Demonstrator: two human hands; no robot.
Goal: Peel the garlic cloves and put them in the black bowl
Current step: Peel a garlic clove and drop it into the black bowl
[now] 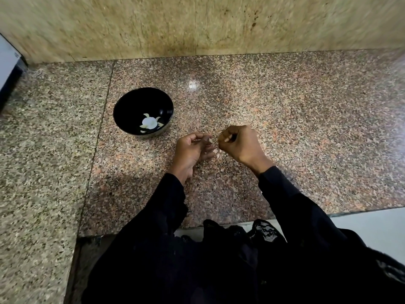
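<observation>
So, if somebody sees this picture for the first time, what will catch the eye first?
Probably the two hands at the centre: the left hand pinches a small pale garlic clove, and the right hand is curled beside it. Next, the black bowl left of them on the granite counter, holding pale peeled cloves.

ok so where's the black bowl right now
In the head view the black bowl sits on the granite counter, left of centre, just beyond and left of the left hand, with pale garlic pieces inside.

Black bowl (122, 110) sits upright on granite w/ few pale peeled garlic cloves (149, 123) inside; another small pale clove (210, 140) pinched at fingertips nearby.
</observation>
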